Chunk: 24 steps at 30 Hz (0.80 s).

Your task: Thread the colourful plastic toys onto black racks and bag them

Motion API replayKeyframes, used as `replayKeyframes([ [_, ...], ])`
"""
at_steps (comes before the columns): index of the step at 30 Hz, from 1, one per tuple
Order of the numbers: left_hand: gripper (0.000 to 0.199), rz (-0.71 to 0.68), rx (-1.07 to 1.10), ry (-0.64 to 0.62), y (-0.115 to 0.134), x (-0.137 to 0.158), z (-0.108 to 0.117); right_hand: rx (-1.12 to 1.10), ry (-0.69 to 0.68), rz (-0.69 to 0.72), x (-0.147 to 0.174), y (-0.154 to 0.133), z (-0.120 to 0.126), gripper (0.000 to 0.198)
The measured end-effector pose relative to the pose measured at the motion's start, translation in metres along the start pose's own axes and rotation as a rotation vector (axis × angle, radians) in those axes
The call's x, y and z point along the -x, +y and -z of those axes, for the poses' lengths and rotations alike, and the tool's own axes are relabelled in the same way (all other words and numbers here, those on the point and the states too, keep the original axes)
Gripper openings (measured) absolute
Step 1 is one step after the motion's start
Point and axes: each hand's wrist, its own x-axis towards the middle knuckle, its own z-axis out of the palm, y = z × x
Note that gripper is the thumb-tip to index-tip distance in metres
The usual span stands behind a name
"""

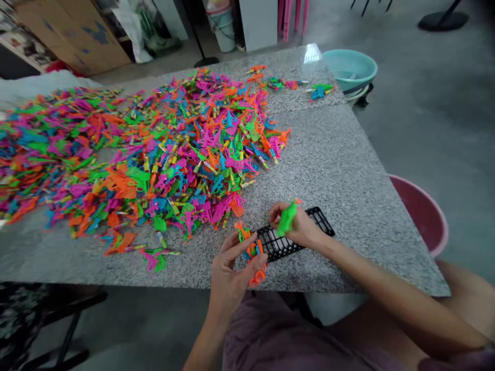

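While both forearms reach in from the near edge, I see the left hand (232,268) held palm-up-ish over the near rim of the bench (348,170), its fingers curled round a small cluster of orange toy pieces (253,257), with a bit of green and blue mixed in. The right hand (299,226) sits a little farther and to the right, wrist bent inward, its thumb and fingers pinching a bright green plastic piece (286,218) just above a black grid tray (292,237). The tray lies flat on the bench, angled, its near-left end close to the left hand and its far-right end poking out past the right wrist.

The green piece is glossy and flat, roughly the same kind as the thousands lying in the big pile (154,149) that spreads across the left and far half of the bench: pink, orange, green, blue, with small yellowish tubes among them.

Much of the tray is covered by the right hand, so I cannot tell what sits in its cells. The exact shape of the held pieces is blurred. A teal basin (350,67) stands beyond the far right corner, and a pink basin (421,211) on the right is partly hidden by the bench edge.
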Motion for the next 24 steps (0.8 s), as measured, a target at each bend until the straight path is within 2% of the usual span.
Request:
replayKeyframes([
  [4,0.044,0.003,0.010,-0.004,-0.001,0.001,-0.001,-0.016,0.021,0.047,-0.002,0.002,0.000,0.010],
  [9,0.046,0.003,0.015,-0.005,-0.004,-0.001,-0.001,-0.057,-0.114,0.108,-0.007,0.001,-0.019,0.011],
  [14,0.044,-0.032,0.026,-0.020,-0.003,-0.001,-0.002,0.081,-0.178,0.197,-0.015,-0.003,-0.023,0.011],
  [21,0.041,-0.041,0.058,0.002,-0.002,-0.001,-0.004,0.228,-0.230,0.176,-0.010,-0.005,-0.017,0.007],
  [24,0.041,-0.047,0.056,-0.009,-0.002,0.000,-0.004,0.278,-0.230,0.185,-0.009,-0.006,-0.018,0.019],
])
